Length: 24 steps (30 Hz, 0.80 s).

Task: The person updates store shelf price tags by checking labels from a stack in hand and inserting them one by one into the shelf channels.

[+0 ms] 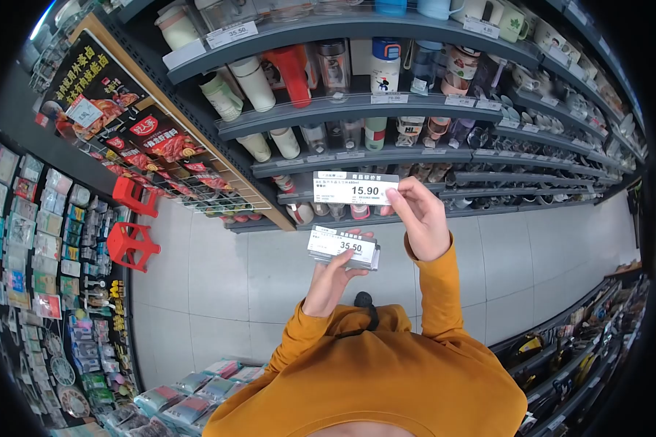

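My left hand [332,280] is closed round a stack of price tags [335,246], its thumb lying across the top one, which reads 35.50. Just above it, my right hand [421,215] pinches a single price tag [350,189] by its right end. That tag faces me and shows 15.90. Both hands are in front of my chest, with the tags apart from each other. Beyond the raised tag stand shelves [415,108] of cups and bottles with price labels along their edges.
Red plastic stools [133,246] stand on the tiled floor [219,291] at left. Food packets [157,131] hang on a rack at the shelf's end. A wall of hanging goods [47,240] lines the far left. Packaged goods [189,408] lie low at front left; more shelves [561,357] run along the right.
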Motion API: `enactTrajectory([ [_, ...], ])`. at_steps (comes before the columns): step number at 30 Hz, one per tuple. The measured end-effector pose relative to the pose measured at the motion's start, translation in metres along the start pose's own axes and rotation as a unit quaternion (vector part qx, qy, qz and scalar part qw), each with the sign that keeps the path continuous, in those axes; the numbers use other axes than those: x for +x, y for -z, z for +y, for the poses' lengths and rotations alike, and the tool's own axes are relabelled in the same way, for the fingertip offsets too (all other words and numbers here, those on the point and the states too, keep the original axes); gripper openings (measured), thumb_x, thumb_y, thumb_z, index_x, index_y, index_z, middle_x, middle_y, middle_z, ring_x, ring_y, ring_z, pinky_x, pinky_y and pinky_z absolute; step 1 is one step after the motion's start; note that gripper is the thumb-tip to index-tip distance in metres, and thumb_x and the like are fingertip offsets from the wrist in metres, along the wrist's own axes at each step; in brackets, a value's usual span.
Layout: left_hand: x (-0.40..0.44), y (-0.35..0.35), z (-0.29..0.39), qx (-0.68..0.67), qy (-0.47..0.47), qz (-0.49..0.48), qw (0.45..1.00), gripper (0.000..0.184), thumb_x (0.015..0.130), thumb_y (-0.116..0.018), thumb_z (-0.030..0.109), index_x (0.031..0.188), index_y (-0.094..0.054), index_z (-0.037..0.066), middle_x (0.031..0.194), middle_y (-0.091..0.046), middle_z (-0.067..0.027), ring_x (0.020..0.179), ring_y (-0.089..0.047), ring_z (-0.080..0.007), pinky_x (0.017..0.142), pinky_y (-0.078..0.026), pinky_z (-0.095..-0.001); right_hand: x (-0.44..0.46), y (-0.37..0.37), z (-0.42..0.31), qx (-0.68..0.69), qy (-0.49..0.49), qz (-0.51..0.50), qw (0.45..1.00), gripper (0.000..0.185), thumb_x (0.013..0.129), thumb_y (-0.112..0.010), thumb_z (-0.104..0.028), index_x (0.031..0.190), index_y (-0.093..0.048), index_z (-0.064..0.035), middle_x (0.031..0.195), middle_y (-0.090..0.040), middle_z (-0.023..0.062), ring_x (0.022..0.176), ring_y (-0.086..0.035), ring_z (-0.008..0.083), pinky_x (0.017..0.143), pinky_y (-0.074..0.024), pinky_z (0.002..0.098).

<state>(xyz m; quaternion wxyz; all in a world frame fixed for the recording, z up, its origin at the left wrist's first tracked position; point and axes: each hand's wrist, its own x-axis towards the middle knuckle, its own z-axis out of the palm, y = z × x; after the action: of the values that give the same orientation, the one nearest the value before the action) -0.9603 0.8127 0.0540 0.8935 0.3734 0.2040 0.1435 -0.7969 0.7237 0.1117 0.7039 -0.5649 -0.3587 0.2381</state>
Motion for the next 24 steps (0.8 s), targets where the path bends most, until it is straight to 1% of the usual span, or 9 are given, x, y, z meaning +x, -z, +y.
enactTrajectory([
  [5,-0.013,0.001,0.008,0.030,-0.027,-0.010,0.999,0.042,0.098,-0.045,0.015,0.138,-0.038,0.005,0.133,-0.052,-0.0148,0.111,-0.058,-0.0200,0.082,-0.053,-0.0318,0.001,-0.013,-0.010,0.009,-0.011,0.003,1.000,0.016,0.095,-0.056,-0.009,0.108,-0.054,0.0005,0.091,-0.065,0.0050,0.076,-0.059,0.0077,0.066,-0.0458,0.0216],
  [6,-0.015,0.001,0.009,0.036,-0.029,-0.008,0.999,0.042,0.098,-0.045,0.015,0.138,-0.038,0.005,0.133,-0.052,-0.0150,0.112,-0.058,-0.0203,0.083,-0.054,-0.0323,0.001,-0.014,-0.008,0.009,-0.010,0.002,1.000,0.020,0.094,-0.056,-0.008,0.112,-0.054,0.0007,0.090,-0.065,0.0044,0.076,-0.059,0.0072,0.064,-0.0449,0.0205],
  [12,-0.028,0.001,0.006,0.031,-0.041,0.007,0.999,0.043,0.099,-0.044,0.016,0.140,-0.036,0.004,0.133,-0.052,-0.0153,0.112,-0.059,-0.0210,0.082,-0.054,-0.0321,-0.004,-0.020,-0.017,-0.009,-0.010,-0.016,1.000,0.029,0.095,-0.055,-0.009,0.123,-0.054,-0.0012,0.087,-0.064,0.0031,0.075,-0.059,0.0061,0.062,-0.0439,0.0192],
  [18,-0.031,0.000,0.000,0.029,-0.032,0.013,0.999,0.042,0.100,-0.044,0.015,0.139,-0.037,0.002,0.133,-0.052,-0.0159,0.111,-0.059,-0.0209,0.082,-0.055,-0.0317,-0.012,-0.016,-0.024,-0.025,0.000,-0.016,1.000,0.031,0.095,-0.055,-0.009,0.125,-0.055,-0.0019,0.086,-0.064,0.0028,0.075,-0.059,0.0060,0.062,-0.0444,0.0194],
  [24,-0.033,-0.006,-0.009,0.016,-0.030,0.024,0.999,0.042,0.099,-0.047,0.014,0.138,-0.038,0.001,0.130,-0.054,-0.0163,0.106,-0.061,-0.0209,0.078,-0.056,-0.0314,-0.018,-0.008,-0.028,-0.029,0.005,-0.018,0.999,0.031,0.094,-0.055,-0.008,0.125,-0.055,-0.0015,0.084,-0.064,0.0038,0.074,-0.059,0.0068,0.064,-0.0460,0.0206],
])
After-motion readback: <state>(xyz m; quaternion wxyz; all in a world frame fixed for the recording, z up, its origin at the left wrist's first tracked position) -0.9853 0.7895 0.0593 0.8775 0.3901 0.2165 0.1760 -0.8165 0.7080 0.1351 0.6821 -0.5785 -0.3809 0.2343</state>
